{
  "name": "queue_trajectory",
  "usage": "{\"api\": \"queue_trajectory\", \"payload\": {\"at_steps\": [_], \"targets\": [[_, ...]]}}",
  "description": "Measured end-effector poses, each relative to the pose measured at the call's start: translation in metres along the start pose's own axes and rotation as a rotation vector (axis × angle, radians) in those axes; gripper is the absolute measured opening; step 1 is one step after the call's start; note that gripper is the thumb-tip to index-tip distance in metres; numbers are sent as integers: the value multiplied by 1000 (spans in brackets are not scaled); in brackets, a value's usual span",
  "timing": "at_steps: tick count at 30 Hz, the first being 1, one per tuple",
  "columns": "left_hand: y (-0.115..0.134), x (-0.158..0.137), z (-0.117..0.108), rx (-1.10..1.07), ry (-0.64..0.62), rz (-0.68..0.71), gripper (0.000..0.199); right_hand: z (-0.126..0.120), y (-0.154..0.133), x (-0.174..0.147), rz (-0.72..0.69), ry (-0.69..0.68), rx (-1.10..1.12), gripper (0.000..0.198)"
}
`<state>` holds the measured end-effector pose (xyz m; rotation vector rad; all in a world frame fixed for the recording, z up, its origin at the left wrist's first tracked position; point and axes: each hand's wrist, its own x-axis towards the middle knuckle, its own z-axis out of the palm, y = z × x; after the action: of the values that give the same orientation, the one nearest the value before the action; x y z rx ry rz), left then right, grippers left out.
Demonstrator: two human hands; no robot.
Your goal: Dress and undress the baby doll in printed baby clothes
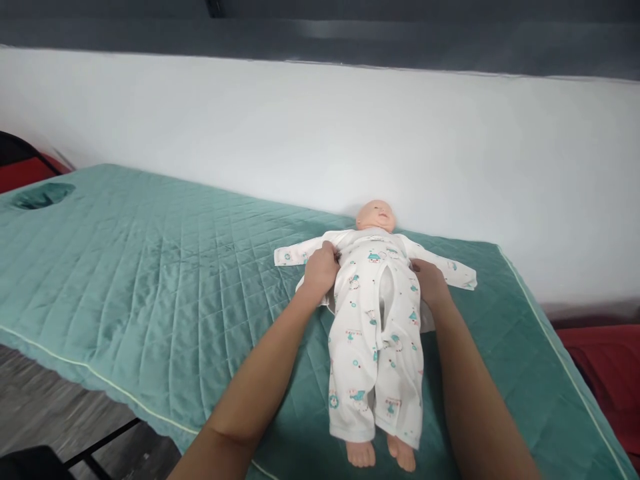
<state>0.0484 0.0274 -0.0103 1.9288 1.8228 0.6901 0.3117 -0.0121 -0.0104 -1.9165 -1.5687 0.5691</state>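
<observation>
L hand (323, 268), R hand (430, 280) curled

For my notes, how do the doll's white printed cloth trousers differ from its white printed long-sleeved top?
The white printed cloth trousers lie legs side by side; the white printed long-sleeved top spreads its sleeves outward. The trousers have an open front slit; the top shows none. Both are white with small coloured prints.

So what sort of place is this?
Maybe a massage or baby-care practice room: the quilted green cover has a round-looking opening near one end, like massage beds do, and a dressed baby doll lies on it.
</observation>
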Motion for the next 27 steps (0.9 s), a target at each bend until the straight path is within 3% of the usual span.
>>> {"api": "queue_trajectory", "payload": {"at_steps": [8, 12, 15, 19, 22, 27], "targets": [[-1, 4, -5, -60, -165, 200, 24, -5, -9, -8, -100, -124, 158, 17], [1, 1, -8, -357, -297, 269, 27, -10, -20, -17, -167, -165, 319, 24], [6, -5, -6, -710, -355, 187, 27, -10, -26, -24, -150, -167, 457, 26], [11, -13, -2, -1092, -403, -5, 23, -4, -29, -31, 13, -140, 735, 28], [12, -14, -2, -1188, -433, -94, 23, 1, -25, -34, 108, -111, 864, 30], [7, -10, 1, -1199, -456, -121, 25, 3, -17, -38, 101, -158, 893, 34]]}}
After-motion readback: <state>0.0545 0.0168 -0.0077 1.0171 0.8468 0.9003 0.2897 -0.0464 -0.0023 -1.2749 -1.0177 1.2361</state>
